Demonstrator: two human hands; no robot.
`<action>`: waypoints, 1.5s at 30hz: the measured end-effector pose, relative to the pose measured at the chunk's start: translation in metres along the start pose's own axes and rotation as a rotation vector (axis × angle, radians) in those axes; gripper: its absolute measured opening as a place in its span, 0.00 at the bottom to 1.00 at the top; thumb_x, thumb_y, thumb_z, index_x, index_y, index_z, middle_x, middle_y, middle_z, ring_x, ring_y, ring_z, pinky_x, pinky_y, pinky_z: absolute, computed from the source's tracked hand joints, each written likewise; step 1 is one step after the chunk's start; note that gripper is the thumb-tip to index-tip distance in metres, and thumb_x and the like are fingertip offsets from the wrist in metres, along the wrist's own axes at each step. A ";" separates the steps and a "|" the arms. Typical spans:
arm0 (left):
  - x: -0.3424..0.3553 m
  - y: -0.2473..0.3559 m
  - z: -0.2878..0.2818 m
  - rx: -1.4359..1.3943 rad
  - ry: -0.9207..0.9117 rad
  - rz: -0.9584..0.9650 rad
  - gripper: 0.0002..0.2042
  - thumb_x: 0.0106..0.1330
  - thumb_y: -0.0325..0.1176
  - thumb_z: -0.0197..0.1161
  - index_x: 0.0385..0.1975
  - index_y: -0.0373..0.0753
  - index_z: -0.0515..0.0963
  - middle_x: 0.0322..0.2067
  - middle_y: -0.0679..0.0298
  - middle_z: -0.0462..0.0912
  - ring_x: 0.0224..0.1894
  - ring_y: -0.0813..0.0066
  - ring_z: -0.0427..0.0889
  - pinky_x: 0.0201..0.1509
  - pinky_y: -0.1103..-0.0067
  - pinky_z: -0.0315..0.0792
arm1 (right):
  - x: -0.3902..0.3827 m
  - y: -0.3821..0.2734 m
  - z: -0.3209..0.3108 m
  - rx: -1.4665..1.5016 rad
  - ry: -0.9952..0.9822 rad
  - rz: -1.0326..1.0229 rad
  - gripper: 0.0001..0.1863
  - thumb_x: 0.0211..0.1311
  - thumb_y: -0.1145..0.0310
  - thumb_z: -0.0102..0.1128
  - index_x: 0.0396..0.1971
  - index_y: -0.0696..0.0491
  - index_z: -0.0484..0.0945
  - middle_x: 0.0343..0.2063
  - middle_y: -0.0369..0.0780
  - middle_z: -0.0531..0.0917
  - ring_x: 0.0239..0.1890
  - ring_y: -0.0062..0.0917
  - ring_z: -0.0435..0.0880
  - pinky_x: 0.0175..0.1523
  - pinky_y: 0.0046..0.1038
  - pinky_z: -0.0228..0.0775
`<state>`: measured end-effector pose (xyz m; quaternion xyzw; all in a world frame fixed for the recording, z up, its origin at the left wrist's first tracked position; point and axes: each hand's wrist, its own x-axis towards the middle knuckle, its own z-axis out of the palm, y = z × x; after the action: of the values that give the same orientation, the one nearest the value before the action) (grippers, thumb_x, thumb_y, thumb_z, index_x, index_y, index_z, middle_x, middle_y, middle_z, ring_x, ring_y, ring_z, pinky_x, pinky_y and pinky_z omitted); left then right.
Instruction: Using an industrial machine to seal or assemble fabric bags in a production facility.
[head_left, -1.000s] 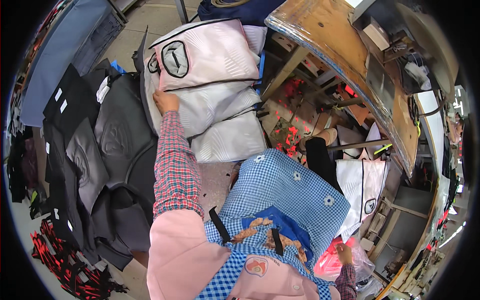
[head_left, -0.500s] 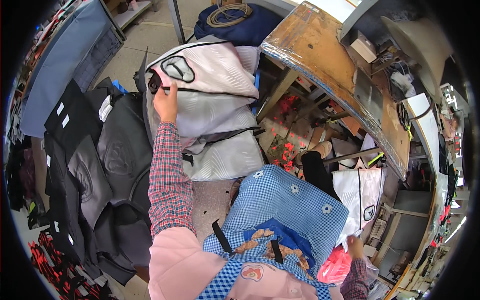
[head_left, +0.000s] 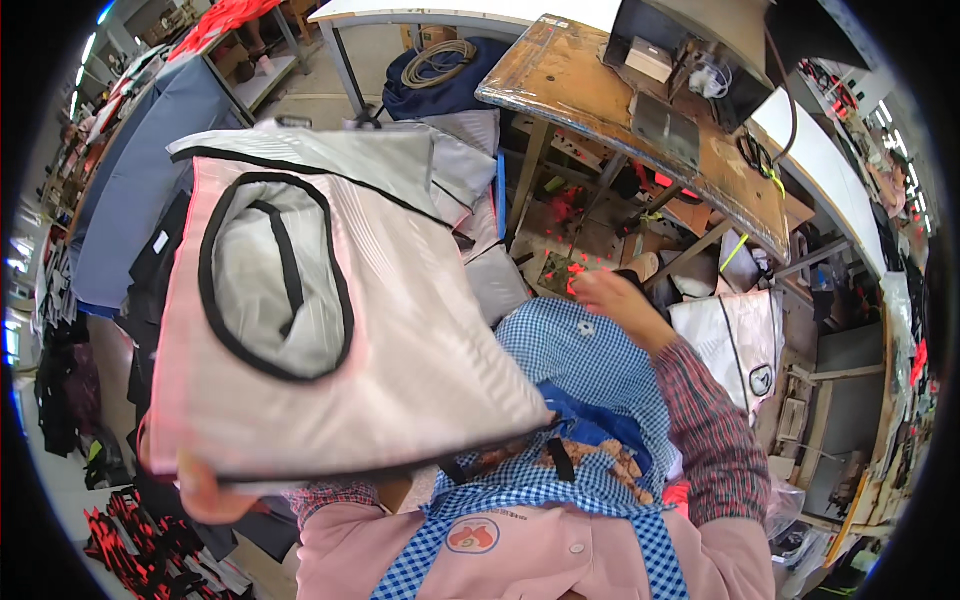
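Note:
My left hand (head_left: 205,490) is closed on the lower left corner of a large pale pink and white fabric panel (head_left: 400,330). The panel is raised close in front of me and has black-bound edges. A large oval opening with black binding sits in its left half, with grey fabric and a black strip showing inside. My right hand (head_left: 618,303) hovers over my apron-covered lap, apart from the panel, with fingers stretched out and nothing visible in them. Behind the panel lie more grey-white fabric pieces (head_left: 470,135), partly hidden.
A worn wooden table (head_left: 570,75) with scissors (head_left: 757,158) on it stands ahead to the right. Another pale piece with a small oval (head_left: 730,330) hangs at my right. Black pieces (head_left: 150,250) lie at left, mostly covered. A coiled hose (head_left: 438,63) rests on a blue bundle.
My left hand has lifted the panel from the pile and brought it toward me, down and left. My right hand has moved from the pale piece at my right up over my lap.

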<state>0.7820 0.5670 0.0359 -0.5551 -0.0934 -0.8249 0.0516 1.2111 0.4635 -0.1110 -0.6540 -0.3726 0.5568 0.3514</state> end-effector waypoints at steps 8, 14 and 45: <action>0.052 0.072 -0.054 0.368 0.027 -0.177 0.09 0.59 0.33 0.58 0.33 0.34 0.73 0.29 0.63 0.74 0.33 0.71 0.75 0.41 0.73 0.68 | -0.020 0.009 0.147 0.819 -0.580 0.282 0.36 0.63 0.43 0.55 0.62 0.54 0.66 0.58 0.42 0.73 0.57 0.28 0.74 0.60 0.34 0.67; 0.058 0.104 -0.110 1.060 -0.215 -0.580 0.07 0.57 0.32 0.58 0.30 0.35 0.73 0.27 0.64 0.74 0.30 0.73 0.75 0.37 0.76 0.67 | 0.010 -0.072 0.133 0.672 -0.417 -0.031 0.29 0.63 0.50 0.60 0.56 0.55 0.72 0.46 0.40 0.82 0.43 0.24 0.82 0.49 0.27 0.75; -0.097 0.058 0.207 -0.318 -1.723 -0.986 0.15 0.68 0.37 0.57 0.33 0.28 0.79 0.21 0.59 0.78 0.25 0.79 0.74 0.33 0.78 0.70 | -0.146 -0.061 0.047 -0.645 -0.016 -1.071 0.32 0.59 0.45 0.60 0.08 0.57 0.67 0.11 0.46 0.70 0.14 0.40 0.72 0.21 0.33 0.65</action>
<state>1.0170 0.5522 0.0277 -0.8626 -0.2071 -0.0743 -0.4556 1.1434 0.3668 0.0044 -0.4455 -0.8007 0.1676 0.3637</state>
